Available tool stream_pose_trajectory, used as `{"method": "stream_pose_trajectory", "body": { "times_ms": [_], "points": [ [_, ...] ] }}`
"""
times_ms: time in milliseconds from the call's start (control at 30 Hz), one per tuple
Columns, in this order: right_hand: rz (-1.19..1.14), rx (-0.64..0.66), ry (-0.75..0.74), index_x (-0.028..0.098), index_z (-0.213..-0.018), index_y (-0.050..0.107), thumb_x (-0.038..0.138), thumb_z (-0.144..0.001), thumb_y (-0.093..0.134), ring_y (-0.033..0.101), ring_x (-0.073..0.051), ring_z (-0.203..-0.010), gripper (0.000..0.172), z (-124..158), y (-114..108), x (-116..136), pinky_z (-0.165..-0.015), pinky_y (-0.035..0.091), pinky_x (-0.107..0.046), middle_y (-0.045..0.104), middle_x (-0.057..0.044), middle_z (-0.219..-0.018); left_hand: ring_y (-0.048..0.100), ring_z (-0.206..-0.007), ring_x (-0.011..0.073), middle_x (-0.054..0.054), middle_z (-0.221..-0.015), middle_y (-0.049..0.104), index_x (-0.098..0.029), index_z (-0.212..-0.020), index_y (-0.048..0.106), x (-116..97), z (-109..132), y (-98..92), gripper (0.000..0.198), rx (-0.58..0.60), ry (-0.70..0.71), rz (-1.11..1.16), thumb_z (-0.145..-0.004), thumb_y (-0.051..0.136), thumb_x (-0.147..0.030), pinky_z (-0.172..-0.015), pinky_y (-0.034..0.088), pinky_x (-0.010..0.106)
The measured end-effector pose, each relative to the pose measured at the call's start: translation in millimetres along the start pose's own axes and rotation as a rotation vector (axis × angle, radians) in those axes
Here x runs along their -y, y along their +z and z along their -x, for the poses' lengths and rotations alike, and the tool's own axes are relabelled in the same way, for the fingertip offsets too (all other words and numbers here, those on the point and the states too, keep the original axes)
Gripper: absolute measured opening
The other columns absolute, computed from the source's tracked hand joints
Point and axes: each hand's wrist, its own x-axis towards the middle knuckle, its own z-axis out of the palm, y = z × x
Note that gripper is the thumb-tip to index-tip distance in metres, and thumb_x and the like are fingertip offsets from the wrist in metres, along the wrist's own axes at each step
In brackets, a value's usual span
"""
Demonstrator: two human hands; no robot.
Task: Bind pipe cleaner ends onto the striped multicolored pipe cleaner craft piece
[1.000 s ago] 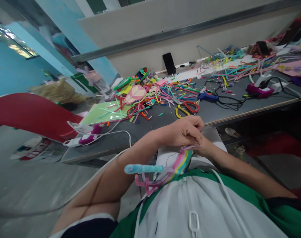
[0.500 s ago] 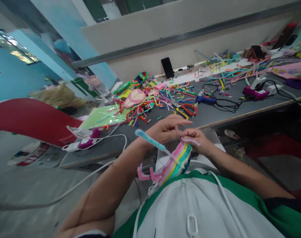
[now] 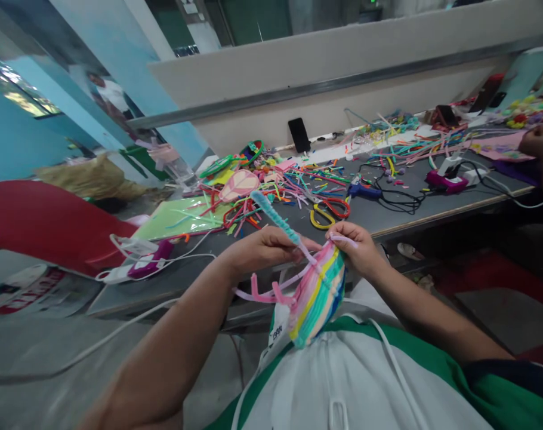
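Observation:
A striped piece of fuzzy stems (image 3: 318, 292) in pink, yellow, teal, cream and blue hangs in front of my shirt. My right hand (image 3: 354, 243) pinches its upper corner, where a short lilac end sticks out. Behind a blue fuzzy stem (image 3: 275, 216) that rises from the piece, my left hand (image 3: 271, 246) has its fingers bent together near the upper left edge; what they hold is hidden. Pink and lilac ends (image 3: 265, 295) stick out on the left side of the piece.
Across the grey table (image 3: 388, 218) lie loose colourful stems, scissors (image 3: 327, 214), a blue glue gun (image 3: 364, 190), a phone (image 3: 299, 135) and purple power sockets (image 3: 151, 261). At the right edge shows another person's hand (image 3: 540, 142); a person (image 3: 113, 95) stands far back left.
My left hand has moved down and left, its fingers now closed together. The striped piece has turned to show more of its stripes. Another person's hand has appeared at the right.

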Motion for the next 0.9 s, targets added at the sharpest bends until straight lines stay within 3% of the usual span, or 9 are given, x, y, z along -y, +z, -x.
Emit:
{"method": "stream_pose_trajectory", "body": {
  "times_ms": [100, 233, 400, 500, 633, 767, 900],
  "points": [
    [0.028, -0.011, -0.021, 0.018, -0.078, 0.063, 0.038, -0.073, 0.070, 0.046, -0.009, -0.060, 0.021, -0.9, -0.5, -7.2, -0.056, 0.035, -0.021, 0.055, 0.002, -0.069, 0.060, -0.069, 0.0181, 0.011, -0.089, 0.070, -0.016, -0.115, 0.067, 3.1, -14.1, 10.7, 0.050, 0.030, 0.052, 0.050, -0.078, 0.061, -0.048, -0.062, 0.046, 0.026],
    [0.065, -0.020, -0.037, 0.019, -0.081, 0.064, 0.042, -0.071, 0.070, 0.047, -0.010, -0.061, 0.025, -1.3, -3.5, -13.3, -0.056, 0.036, -0.021, 0.057, 0.002, -0.071, 0.063, -0.089, 0.0212, 0.010, -0.101, 0.069, -0.021, -0.120, 0.064, -4.8, -27.2, 19.9, 0.042, 0.033, 0.107, -0.109, -0.082, 0.058, -0.039, -0.074, 0.048, 0.026],
    [0.095, -0.046, -0.047, 0.018, -0.074, 0.063, 0.041, -0.069, 0.072, 0.048, -0.011, -0.061, 0.025, 0.3, -4.6, -8.3, -0.057, 0.037, -0.022, 0.057, 0.002, -0.068, 0.060, -0.072, 0.0158, 0.004, -0.078, 0.068, -0.018, -0.112, 0.067, -22.2, -30.7, 18.7, 0.034, 0.108, 0.122, -0.315, -0.082, 0.058, -0.031, -0.069, 0.046, 0.021],
    [0.076, -0.059, -0.031, 0.018, -0.076, 0.064, 0.041, -0.071, 0.071, 0.047, -0.009, -0.058, 0.025, 2.5, -3.6, -3.5, -0.055, 0.037, -0.021, 0.056, 0.002, -0.066, 0.058, -0.072, 0.0149, 0.005, -0.084, 0.068, -0.017, -0.105, 0.068, -22.3, -28.1, 17.0, 0.029, 0.112, 0.111, -0.300, -0.083, 0.057, -0.031, -0.069, 0.045, 0.021],
    [0.010, -0.050, 0.004, 0.018, -0.076, 0.064, 0.041, -0.071, 0.073, 0.046, -0.009, -0.055, 0.025, 5.8, -0.6, -1.8, -0.052, 0.036, -0.021, 0.055, 0.003, -0.064, 0.060, -0.081, 0.0176, 0.008, -0.090, 0.067, -0.017, -0.091, 0.069, -10.7, -21.8, 18.7, 0.020, 0.053, 0.130, -0.215, -0.080, 0.060, -0.030, -0.076, 0.047, 0.026],
    [-0.039, -0.043, 0.030, 0.018, -0.076, 0.064, 0.040, -0.070, 0.074, 0.046, -0.009, -0.054, 0.025, 8.6, 2.2, -2.7, -0.051, 0.037, -0.020, 0.056, 0.003, -0.064, 0.062, -0.079, 0.0191, 0.011, -0.087, 0.067, -0.016, -0.082, 0.069, 0.0, -16.4, 23.3, 0.020, -0.130, 0.149, -0.085, -0.078, 0.061, -0.033, -0.073, 0.049, 0.028],
    [-0.034, -0.046, 0.039, 0.018, -0.076, 0.064, 0.040, -0.071, 0.074, 0.046, -0.009, -0.053, 0.025, 11.1, 4.7, -0.7, -0.050, 0.036, -0.020, 0.055, 0.003, -0.062, 0.063, -0.084, 0.0202, 0.011, -0.088, 0.068, -0.016, -0.080, 0.070, 3.3, -14.6, 25.2, 0.018, -0.203, 0.197, -0.112, -0.078, 0.062, -0.033, -0.077, 0.049, 0.030]
  ]
}}
